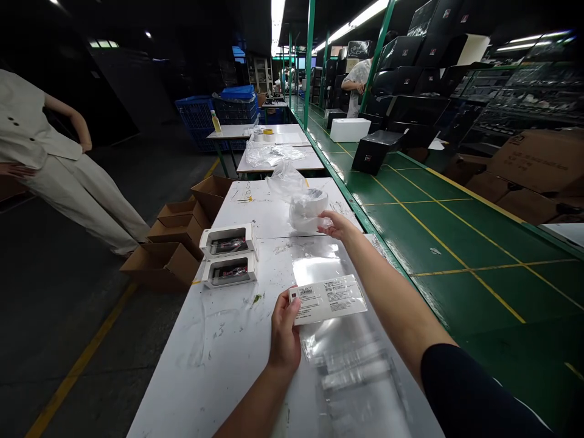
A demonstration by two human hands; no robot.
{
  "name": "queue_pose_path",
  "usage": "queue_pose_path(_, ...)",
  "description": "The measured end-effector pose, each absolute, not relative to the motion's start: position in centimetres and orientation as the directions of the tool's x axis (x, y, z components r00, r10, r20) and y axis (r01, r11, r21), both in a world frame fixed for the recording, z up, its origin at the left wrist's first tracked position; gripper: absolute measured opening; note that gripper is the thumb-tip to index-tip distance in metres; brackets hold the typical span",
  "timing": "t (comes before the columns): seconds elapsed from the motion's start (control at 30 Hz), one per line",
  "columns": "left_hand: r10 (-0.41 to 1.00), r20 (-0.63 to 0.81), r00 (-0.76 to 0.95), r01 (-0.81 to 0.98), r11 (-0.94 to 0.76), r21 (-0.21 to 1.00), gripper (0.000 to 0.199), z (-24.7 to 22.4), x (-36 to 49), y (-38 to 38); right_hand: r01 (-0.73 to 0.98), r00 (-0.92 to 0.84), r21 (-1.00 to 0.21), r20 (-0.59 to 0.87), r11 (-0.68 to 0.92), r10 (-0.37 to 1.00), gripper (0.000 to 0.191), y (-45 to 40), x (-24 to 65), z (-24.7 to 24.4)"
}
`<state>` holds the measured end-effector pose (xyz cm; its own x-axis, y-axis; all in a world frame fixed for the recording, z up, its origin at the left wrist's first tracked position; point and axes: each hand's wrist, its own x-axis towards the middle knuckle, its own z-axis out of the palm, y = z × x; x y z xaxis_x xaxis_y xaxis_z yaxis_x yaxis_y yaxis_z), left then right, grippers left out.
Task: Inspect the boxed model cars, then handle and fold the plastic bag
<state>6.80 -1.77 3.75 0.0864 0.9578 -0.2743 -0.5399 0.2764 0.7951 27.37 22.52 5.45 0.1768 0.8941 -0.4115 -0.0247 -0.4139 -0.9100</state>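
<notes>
A flat white box with printed text and a barcode (333, 299) is gripped at its left end by my left hand (286, 328), thumb on top. Farther forward, my right hand (335, 225) has its fingers at the right side of a roll of translucent plastic (305, 210). Loose clear film (285, 179) lies behind that roll. Clear plastic sleeves (356, 371) are spread on the white table (205, 340) beneath the held box. On the left, two white window boxes (230, 271) with dark and red contents lie one behind the other.
Open cardboard boxes (159, 264) stand left of the table. A person in light clothes (59, 152) is at the far left, another person (358, 82) at the back. The green conveyor surface (429, 219) runs along the right, carrying a black box (374, 152) and a white box (350, 129).
</notes>
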Motion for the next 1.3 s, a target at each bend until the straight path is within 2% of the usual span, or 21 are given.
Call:
queue_pose_path(0.13,0.961,-0.266,0.071,-0.550,0.260,0.794,0.034,3.8,6.9,-1.7,-0.193,0.117,-0.904,-0.408,-0.382,0.905,0.045,18.8,29.3,7.9)
queue_pose_path(0.27,0.965,-0.256,0.063,-0.555,0.247,0.795,0.031,3.9,6.9,-1.7,-0.382,0.077,-0.846,-0.431,-0.373,0.899,0.036,13.7,30.5,9.6)
queue_pose_path(0.43,0.970,-0.234,0.071,-0.552,0.233,0.801,0.034,3.7,7.0,-1.6,-0.383,0.057,-0.832,-0.455,-0.402,0.889,0.031,9.0,30.8,7.5)
queue_pose_path(0.6,0.968,-0.247,0.047,-0.552,0.231,0.801,0.038,3.8,7.0,-1.6,-0.272,0.119,-0.874,-0.446,-0.403,0.887,0.029,7.5,30.2,4.0)
queue_pose_path(0.73,0.977,-0.209,0.041,-0.544,0.197,0.816,0.038,3.9,6.3,-1.3,-0.125,0.199,-0.909,-0.417,-0.399,0.887,0.034,6.8,30.7,3.7)
queue_pose_path(0.8,0.982,-0.188,0.001,-0.512,0.162,0.844,0.039,4.1,5.6,-0.9,0.112,0.350,-0.930,-0.294,-0.351,0.890,0.038,5.9,31.0,4.4)
queue_pose_path(0.87,0.987,-0.155,-0.051,-0.460,0.115,0.881,0.044,4.4,4.7,-0.3,0.423,0.429,-0.885,0.009,-0.192,0.903,0.039,4.7,30.7,5.3)
queue_pose_path(0.9,0.988,-0.137,-0.072,-0.431,0.093,0.898,0.048,4.6,4.2,-0.1,0.506,0.379,-0.861,0.160,-0.059,0.912,0.041,4.0,30.3,5.7)
queue_pose_path(0.93,0.989,-0.117,-0.085,-0.405,0.073,0.912,0.052,4.8,3.7,0.2,0.504,0.277,-0.859,0.260,0.091,0.925,0.043,3.3,29.8,6.0)
queue_pose_path(0.97,0.990,-0.104,-0.095,-0.382,0.060,0.922,0.055,5.0,3.3,0.4,0.445,0.163,-0.868,0.320,0.220,0.933,0.047,2.6,29.1,6.2)
queue_pose_path(1.03,0.991,-0.089,-0.095,-0.350,0.050,0.935,0.059,5.3,2.5,0.6,0.354,-0.032,-0.863,0.375,0.362,0.926,0.061,1.4,27.5,6.2)
queue_pose_path(1.13,0.996,-0.064,-0.062,-0.311,0.042,0.949,0.060,5.5,1.9,0.7,0.372,-0.166,-0.830,0.380,0.415,0.910,0.075,0.4,25.7,5.6)
queue_pose_path(1.3,0.992,-0.094,-0.080,-0.273,0.069,0.960,0.060,5.2,1.7,0.6,0.299,-0.228,-0.872,0.328,0.387,0.917,0.073,0.2,25.1,4.6)
